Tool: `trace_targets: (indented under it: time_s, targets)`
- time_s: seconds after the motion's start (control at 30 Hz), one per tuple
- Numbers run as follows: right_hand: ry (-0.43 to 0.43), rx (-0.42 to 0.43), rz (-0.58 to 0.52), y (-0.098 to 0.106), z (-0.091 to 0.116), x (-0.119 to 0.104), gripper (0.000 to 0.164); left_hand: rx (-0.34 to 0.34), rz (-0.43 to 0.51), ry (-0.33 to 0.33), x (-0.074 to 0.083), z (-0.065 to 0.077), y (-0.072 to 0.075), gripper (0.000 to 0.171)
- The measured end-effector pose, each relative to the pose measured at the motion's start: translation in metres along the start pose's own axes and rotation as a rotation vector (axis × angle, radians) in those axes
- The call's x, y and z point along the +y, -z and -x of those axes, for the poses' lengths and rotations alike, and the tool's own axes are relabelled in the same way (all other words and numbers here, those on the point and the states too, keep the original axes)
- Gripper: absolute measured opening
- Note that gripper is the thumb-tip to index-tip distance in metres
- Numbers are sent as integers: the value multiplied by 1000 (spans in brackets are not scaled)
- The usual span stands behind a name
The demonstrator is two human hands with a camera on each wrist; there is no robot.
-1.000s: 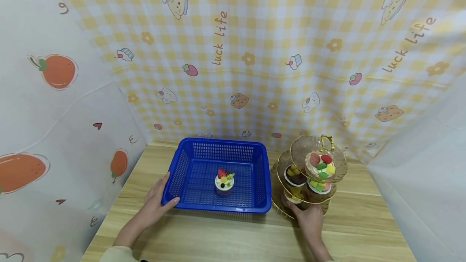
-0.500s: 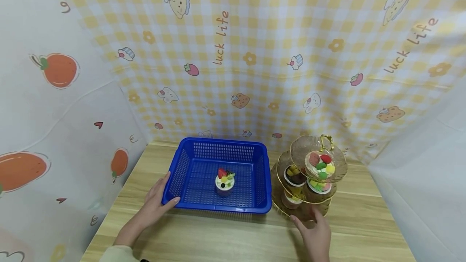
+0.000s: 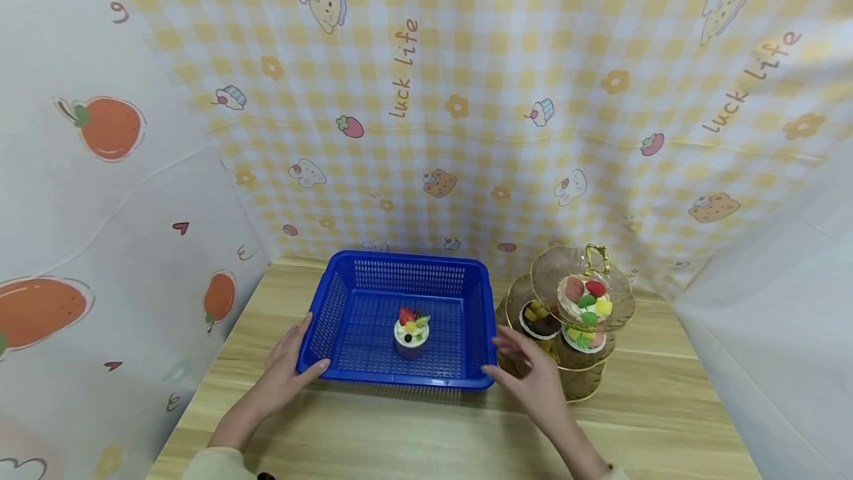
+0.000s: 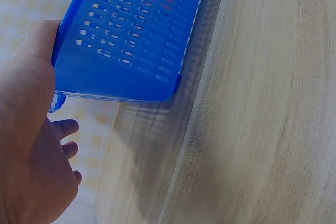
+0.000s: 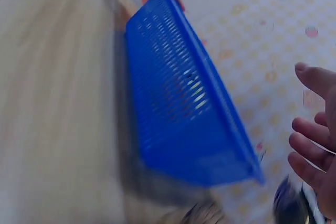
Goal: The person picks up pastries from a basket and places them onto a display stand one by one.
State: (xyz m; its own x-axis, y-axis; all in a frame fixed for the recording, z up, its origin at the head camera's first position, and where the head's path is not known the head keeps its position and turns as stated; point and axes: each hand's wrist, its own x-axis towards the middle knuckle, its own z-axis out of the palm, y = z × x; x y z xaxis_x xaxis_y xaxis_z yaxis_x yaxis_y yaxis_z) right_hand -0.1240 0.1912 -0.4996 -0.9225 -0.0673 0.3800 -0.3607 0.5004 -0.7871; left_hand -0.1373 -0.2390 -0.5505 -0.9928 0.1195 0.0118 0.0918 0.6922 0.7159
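Note:
A blue plastic basket (image 3: 393, 378) stands on the wooden table with one fruit-topped cupcake (image 3: 410, 336) inside. My left hand (image 3: 286, 369) holds its front left corner, the thumb over the front rim and fingers along the left side; in the left wrist view the thumb's end is hidden behind the rim (image 4: 71, 19). Beside the front right corner is my right hand (image 3: 533, 384), fingers spread and relaxed, holding nothing. The right wrist view shows a gap between this hand (image 5: 320, 140) and the basket (image 5: 173, 87).
Right of the basket stands a three-tier gold-rimmed cake stand (image 3: 623, 295). A cupcake with colourful toppings (image 3: 583, 299) sits on its top tier, and more cupcakes sit below, partly hidden by the upper plates and my right hand. A checked cloth (image 3: 426, 132) hangs behind the table.
My right hand has let go of a cupcake on the stand's bottom tier, drawn back, and moved left to the basket's right corner. The left hand and basket have stayed in place.

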Motion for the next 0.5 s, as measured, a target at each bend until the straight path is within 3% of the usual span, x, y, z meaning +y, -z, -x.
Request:
trace_targets:
  time_s: [0.2,0.37,0.5]
  targets:
    - [127,-229,48,-26,-53,-18,74,5,3,-14,-1,0,0,92]
    - [84,-446,86,-52,-94,-23,82,7,3,-15,-1,0,0,92]
    - [33,-617,78,-71,-121,-14,86,6,-3,-14,0,0,0,91]
